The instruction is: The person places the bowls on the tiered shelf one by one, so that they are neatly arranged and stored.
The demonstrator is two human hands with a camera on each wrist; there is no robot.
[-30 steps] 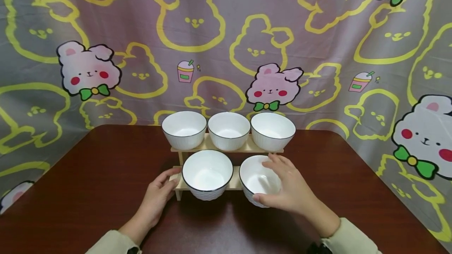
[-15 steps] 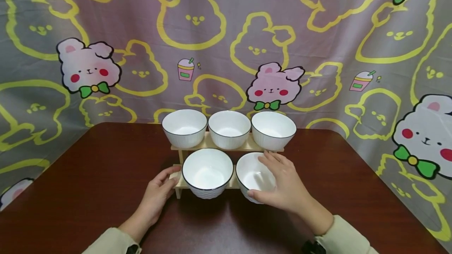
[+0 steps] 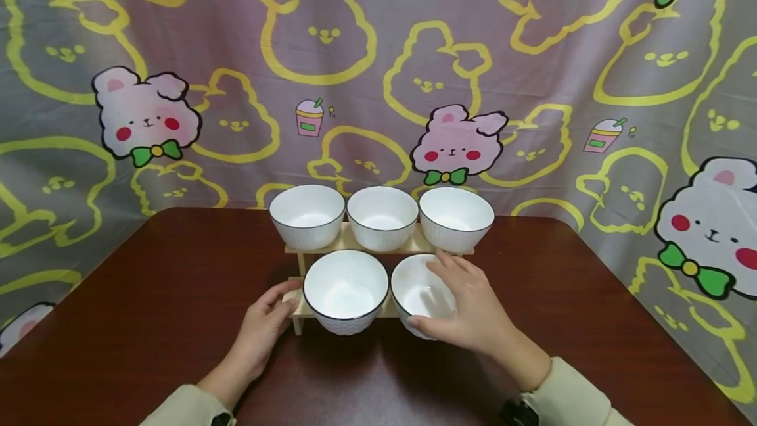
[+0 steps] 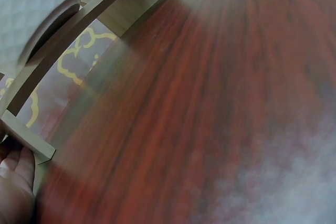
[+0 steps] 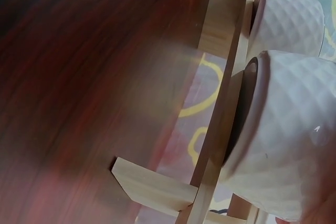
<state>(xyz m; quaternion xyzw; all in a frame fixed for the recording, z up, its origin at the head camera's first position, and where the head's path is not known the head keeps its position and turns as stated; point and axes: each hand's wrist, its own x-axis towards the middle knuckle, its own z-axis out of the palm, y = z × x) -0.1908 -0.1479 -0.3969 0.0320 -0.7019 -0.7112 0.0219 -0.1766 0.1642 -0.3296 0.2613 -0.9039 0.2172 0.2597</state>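
Note:
A two-tier wooden rack (image 3: 387, 308) stands on the table. My left hand (image 3: 264, 327) holds the left end of its lower shelf, with the fingers beside the end leg in the left wrist view. On the right part of that shelf sits a white bowl (image 3: 414, 288) with a dark rim and a quilted outer wall (image 5: 294, 129). My right hand (image 3: 473, 307) grips this bowl from the right, thumb at the near side and fingers at the far side. A matching bowl (image 3: 345, 288) sits to its left on the same shelf, rims very close together.
Three white bowls with dark rims stand in a row on the upper shelf: a left one (image 3: 307, 215), a middle one (image 3: 382, 215) and a right one (image 3: 457, 215). The brown wooden table (image 3: 177, 268) ends at a patterned cloth (image 3: 355, 38) behind.
My right hand has moved the lower right bowl a little to the left, narrowing the gap to the bowl beside it. My left hand stays on the rack's end.

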